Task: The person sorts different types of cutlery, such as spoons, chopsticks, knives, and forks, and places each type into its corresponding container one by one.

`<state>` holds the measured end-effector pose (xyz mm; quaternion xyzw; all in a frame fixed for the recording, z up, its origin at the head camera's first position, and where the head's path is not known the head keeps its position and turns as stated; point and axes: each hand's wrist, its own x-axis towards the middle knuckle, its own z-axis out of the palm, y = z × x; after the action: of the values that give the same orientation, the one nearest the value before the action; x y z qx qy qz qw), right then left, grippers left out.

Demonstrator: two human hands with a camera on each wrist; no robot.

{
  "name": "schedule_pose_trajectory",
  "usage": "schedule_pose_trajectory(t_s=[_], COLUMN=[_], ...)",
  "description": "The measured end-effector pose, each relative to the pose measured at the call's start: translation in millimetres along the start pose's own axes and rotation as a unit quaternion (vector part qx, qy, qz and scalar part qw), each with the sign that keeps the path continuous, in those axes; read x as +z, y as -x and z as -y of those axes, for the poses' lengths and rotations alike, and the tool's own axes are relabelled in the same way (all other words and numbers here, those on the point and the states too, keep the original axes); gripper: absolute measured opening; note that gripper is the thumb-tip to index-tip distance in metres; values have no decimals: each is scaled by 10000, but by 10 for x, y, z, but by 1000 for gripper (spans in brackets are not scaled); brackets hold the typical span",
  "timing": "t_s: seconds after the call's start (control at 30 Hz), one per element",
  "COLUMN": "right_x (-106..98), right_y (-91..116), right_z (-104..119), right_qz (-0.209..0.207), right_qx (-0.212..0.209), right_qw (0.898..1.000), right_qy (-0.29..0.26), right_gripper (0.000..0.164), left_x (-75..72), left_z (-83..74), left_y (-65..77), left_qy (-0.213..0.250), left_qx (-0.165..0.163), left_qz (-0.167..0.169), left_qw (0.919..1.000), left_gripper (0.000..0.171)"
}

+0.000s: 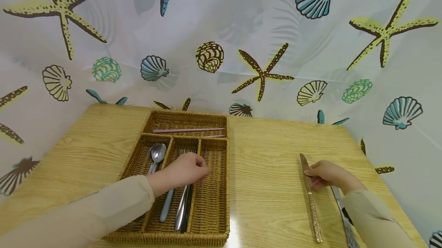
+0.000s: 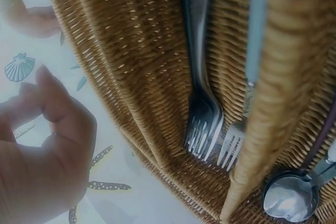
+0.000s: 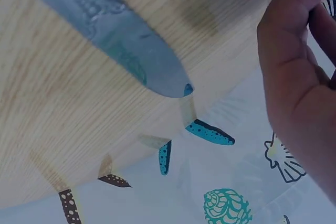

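My left hand (image 1: 186, 169) is above the wicker cutlery basket (image 1: 211, 236), its fingers loosely bent and holding nothing. Below it in the middle compartment lie several forks (image 2: 202, 124), one with a pale blue handle. Spoons (image 1: 157, 152) occupy the compartment to the left, and pink chopsticks (image 1: 188, 130) lie across the back one. Over on the right, my right hand (image 1: 329, 175) pinches a table knife (image 1: 312, 209) by its blade, the patterned copper-coloured handle pointing toward me. A second knife (image 3: 142, 51), silver with an ornate handle, lies on the table under the right forearm.
The wooden table (image 1: 266, 163) carries everything, and a white curtain (image 1: 221, 22) printed with shells and starfish hangs along its back and sides. A dark handle (image 1: 347, 215) shows beside the second knife, partly covered by the right sleeve.
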<state>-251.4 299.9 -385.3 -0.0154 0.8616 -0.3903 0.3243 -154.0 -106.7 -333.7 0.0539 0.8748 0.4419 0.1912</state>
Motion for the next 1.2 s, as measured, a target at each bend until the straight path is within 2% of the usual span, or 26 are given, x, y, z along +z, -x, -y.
schedule_pose_trajectory(t_s=[0.27, 0.53, 0.83, 1.2], right_x=[88, 199, 355, 569], right_y=[-27, -26, -45, -98], right_z=[182, 384, 694, 1012], right_qz=[145, 175, 565, 661], right_qx=[-146, -253, -555, -756], right_qw=[9993, 9985, 9944, 9916], right_qy=[-315, -463, -694, -817], right_gripper=[20, 22, 21, 22], left_x=[26, 70, 166, 181], left_z=[-48, -60, -71, -98], left_y=[-18, -34, -73, -72], left_qy=[319, 570, 508, 497], left_qx=[-201, -148, -154, -226], left_qz=[25, 131, 261, 237], left_qw=[9993, 9982, 9983, 9982], left_gripper=[23, 25, 25, 23])
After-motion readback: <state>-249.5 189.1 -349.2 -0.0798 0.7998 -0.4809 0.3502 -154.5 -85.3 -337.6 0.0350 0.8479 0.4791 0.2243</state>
